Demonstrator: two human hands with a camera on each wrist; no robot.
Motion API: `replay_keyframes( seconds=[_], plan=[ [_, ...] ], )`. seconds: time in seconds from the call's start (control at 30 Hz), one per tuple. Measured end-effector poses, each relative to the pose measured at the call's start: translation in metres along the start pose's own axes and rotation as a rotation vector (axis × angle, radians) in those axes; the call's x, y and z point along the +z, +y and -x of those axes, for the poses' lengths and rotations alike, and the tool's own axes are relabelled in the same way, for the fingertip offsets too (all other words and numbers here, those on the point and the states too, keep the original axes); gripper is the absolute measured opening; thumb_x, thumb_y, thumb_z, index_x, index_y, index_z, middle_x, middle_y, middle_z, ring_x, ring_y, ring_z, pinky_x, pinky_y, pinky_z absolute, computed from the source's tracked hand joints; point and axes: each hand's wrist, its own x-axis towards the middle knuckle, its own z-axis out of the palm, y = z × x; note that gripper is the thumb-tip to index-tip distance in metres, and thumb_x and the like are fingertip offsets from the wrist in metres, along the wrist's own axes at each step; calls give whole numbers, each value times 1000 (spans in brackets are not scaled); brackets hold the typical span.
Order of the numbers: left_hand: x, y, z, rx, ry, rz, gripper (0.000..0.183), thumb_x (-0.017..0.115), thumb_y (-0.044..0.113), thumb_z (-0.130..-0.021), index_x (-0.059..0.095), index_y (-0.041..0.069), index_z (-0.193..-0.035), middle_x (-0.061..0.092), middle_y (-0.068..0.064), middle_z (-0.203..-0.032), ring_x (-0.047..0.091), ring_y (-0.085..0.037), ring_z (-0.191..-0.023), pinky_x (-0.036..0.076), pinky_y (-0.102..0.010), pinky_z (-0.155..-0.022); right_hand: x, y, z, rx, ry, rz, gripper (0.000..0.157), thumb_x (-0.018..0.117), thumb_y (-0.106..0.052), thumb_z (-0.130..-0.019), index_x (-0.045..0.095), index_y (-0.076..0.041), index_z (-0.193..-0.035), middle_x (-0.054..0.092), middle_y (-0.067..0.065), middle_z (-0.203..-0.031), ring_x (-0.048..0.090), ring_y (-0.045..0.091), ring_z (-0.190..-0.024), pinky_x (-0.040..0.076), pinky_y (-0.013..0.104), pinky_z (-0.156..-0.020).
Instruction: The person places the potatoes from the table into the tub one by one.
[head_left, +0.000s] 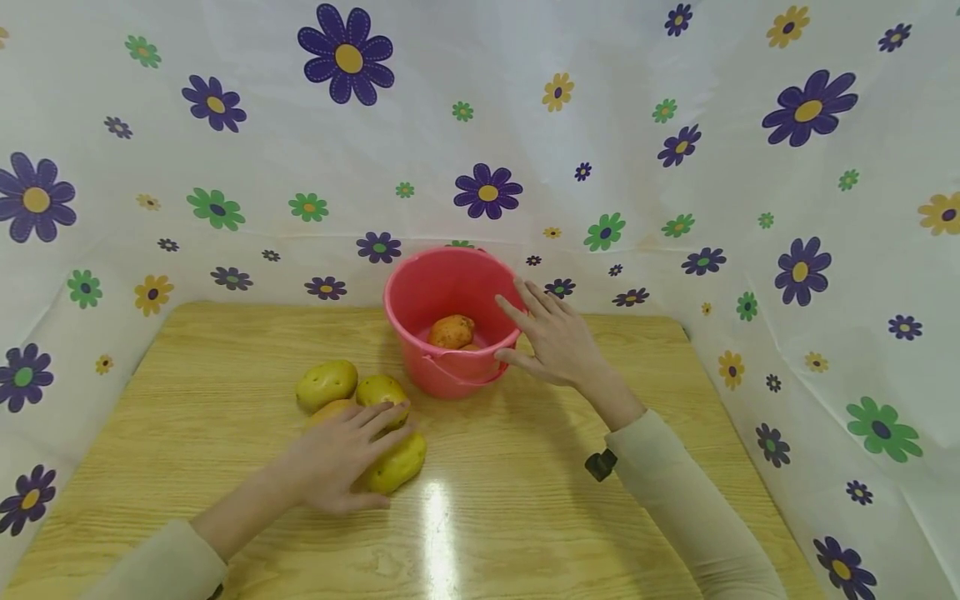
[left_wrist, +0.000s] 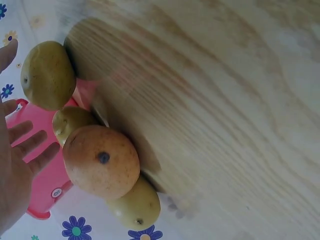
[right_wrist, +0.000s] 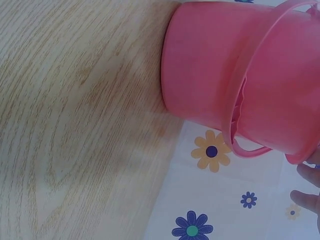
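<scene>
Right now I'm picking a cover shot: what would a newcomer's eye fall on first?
Probably the pink plastic bucket near the back of the wooden table, with an orange-brown rounded potato inside and the right hand at its right side. Next, the yellow oval potatoes clustered to its front left, by the left hand. Behind hangs a white sheet with purple, green and yellow flowers.

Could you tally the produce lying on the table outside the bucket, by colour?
Yellow potatoes: 3
Orange-brown potato: 1
Total: 4
</scene>
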Motion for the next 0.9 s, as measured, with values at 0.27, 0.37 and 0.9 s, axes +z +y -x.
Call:
replay_keyframes(
  seconds=[0.27,0.37,0.9],
  plan=[
    [10,7,2,27,-7,-34,89,71,62,-91,43,13,-160,50,-19,-161,56,-38,-143,56,-54,-110,-1,1,0,2,-17,0,106,0,-88,-91,32,-22,-167,20,14,-178,27,37,-163,33,59,-130],
    [14,9,3,27,-18,-24,89,70,60,-91,41,14,-161,51,-20,-160,57,-38,-142,56,-52,-110,-1,1,0,2,-18,-2,95,17,-84,-97,31,-23,-167,19,14,-178,27,37,-163,33,59,-129],
    [29,13,-5,36,-20,2,85,78,50,-90,42,17,-159,48,-18,-162,56,-35,-143,57,-50,-109,2,2,0,-6,18,13,109,-4,-89,-90,36,-21,-166,22,15,-177,32,39,-161,39,60,-125]
  ],
)
